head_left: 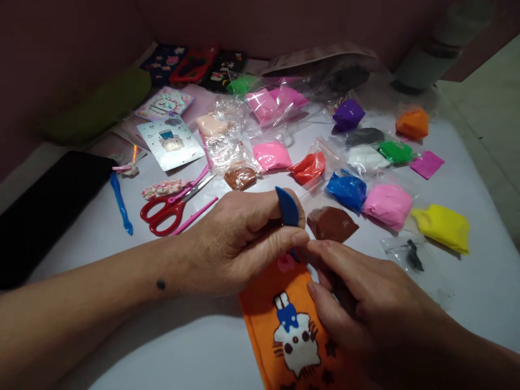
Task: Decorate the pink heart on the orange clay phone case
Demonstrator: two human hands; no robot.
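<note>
I pinch a curved blue modelling tool (288, 208) between thumb and forefinger of my left hand (247, 238). Below lies the orange case (266, 330) with its white cat; my right hand (361, 292) curls over it, grip hidden, can't tell. The holographic card's (164, 103) markings are too small to read.

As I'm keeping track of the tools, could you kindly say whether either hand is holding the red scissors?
No, the red scissors lie on the table, apart from the left hand and the right hand.
</note>
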